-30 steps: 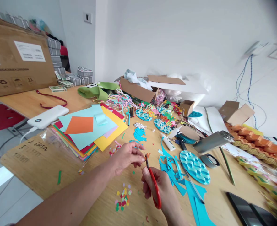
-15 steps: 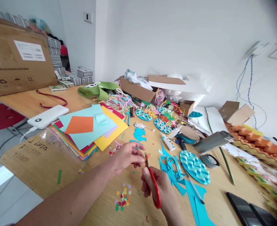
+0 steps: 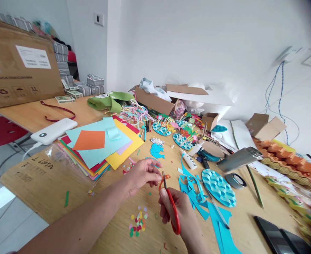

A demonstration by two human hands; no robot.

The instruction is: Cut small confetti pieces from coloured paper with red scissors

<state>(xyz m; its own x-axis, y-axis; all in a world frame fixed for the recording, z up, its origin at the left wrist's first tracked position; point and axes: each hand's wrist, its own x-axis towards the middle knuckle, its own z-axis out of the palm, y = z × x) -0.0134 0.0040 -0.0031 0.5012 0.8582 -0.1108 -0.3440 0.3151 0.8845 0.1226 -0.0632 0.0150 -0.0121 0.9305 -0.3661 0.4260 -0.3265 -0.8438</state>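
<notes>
Red-handled scissors (image 3: 174,211) are gripped in my right hand (image 3: 180,208), their narrow blades pointing up and away from me. My left hand (image 3: 147,173) pinches a small orange paper piece (image 3: 167,176) between thumb and fingers, right at the blade tips. A thin curl of orange paper hangs beside the blades. Part of the piece is hidden by the scissors and my fingers. Below my hands lie several small coloured paper dots (image 3: 138,221). Blue paper scraps (image 3: 195,190) spread just right of the scissors.
Coloured paper sheets (image 3: 92,155) with an orange square on top are stacked left. To the right are a wavy blue oval (image 3: 219,187), a glue bottle (image 3: 189,160), a pen (image 3: 216,208), a roll of tape (image 3: 235,180), a metal flask (image 3: 238,159) and dark phones (image 3: 274,233).
The orange piece shows more beside the blades now, with a thin strip curling away from it. Both hands stay in nearly the same place.
</notes>
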